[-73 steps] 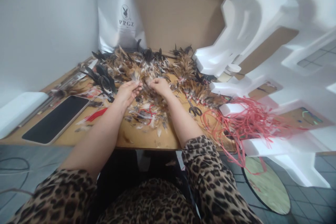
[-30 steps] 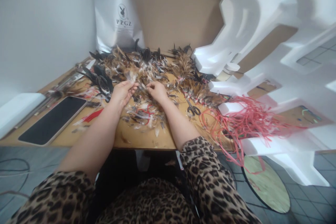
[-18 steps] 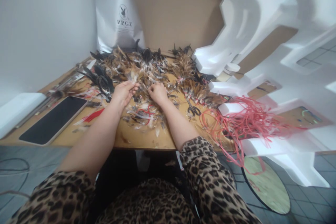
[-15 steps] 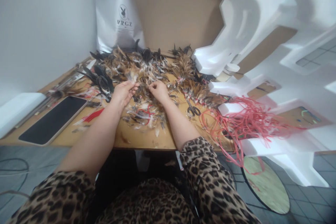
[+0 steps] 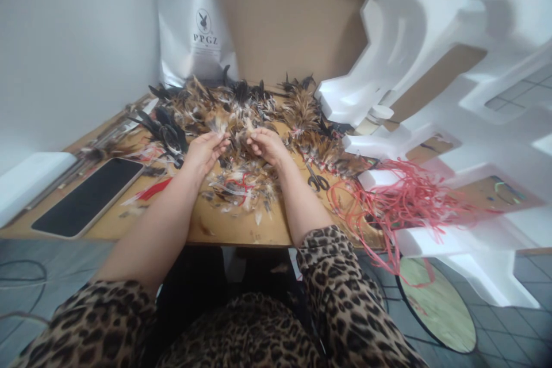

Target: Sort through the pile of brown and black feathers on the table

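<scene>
Bag [image 5: 183, 20], silvery: dark capitals [image 5: 206, 39] read PPGZ, single row, spaced apart, serif style. Directly above capitals: oval [image 5: 204, 22], thin dark outline, taller than wide. Inside oval: rabbit head in solid dark print, ears up. Just right of oval's lower part: tiny round sign [image 5: 211, 32], resembles ®, too small for certainty. Under capitals, near middle: short dark mark [image 5: 207, 45], unreadable. Lower still: faint fine print [image 5: 207, 53], too small and blurred for reading. All on same bag face.
</scene>
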A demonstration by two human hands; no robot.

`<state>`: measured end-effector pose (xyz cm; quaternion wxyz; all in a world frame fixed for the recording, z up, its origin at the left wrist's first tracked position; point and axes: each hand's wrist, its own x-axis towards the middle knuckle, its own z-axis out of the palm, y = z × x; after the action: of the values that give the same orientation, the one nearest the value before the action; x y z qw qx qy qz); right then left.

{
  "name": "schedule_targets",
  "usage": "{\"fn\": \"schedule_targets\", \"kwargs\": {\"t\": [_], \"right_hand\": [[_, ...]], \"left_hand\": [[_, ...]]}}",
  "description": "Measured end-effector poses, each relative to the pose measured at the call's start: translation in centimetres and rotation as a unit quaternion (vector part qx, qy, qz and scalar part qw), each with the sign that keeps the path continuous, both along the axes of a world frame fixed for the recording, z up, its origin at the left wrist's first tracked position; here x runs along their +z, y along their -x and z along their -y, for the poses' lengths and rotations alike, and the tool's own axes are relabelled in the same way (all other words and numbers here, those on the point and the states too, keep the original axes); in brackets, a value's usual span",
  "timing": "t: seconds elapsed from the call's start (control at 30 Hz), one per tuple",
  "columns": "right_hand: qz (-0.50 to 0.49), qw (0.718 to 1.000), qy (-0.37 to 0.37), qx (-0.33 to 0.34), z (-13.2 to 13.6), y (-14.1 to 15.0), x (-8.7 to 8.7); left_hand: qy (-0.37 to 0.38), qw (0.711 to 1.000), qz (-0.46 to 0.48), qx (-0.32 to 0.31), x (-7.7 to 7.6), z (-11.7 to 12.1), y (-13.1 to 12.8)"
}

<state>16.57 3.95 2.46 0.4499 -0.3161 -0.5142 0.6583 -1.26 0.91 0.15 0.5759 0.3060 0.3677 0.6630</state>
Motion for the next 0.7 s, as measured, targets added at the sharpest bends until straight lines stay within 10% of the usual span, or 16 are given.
{"fn": "schedule_targets", "kwargs": {"t": [0.53,0.7], "right_hand": [[0.018,0.993,0.005,0.118,0.0,0.1,-1.0],[0.014,0.999,0.01,0.038,-0.3,0.2,-1.2]], "left_hand": [[-0.004,0.998,-0.023,-0.055,0.0,0.1,-0.3],[-0.015,0.999,-0.001,-0.042,0.3,0.1,-0.4]]}}
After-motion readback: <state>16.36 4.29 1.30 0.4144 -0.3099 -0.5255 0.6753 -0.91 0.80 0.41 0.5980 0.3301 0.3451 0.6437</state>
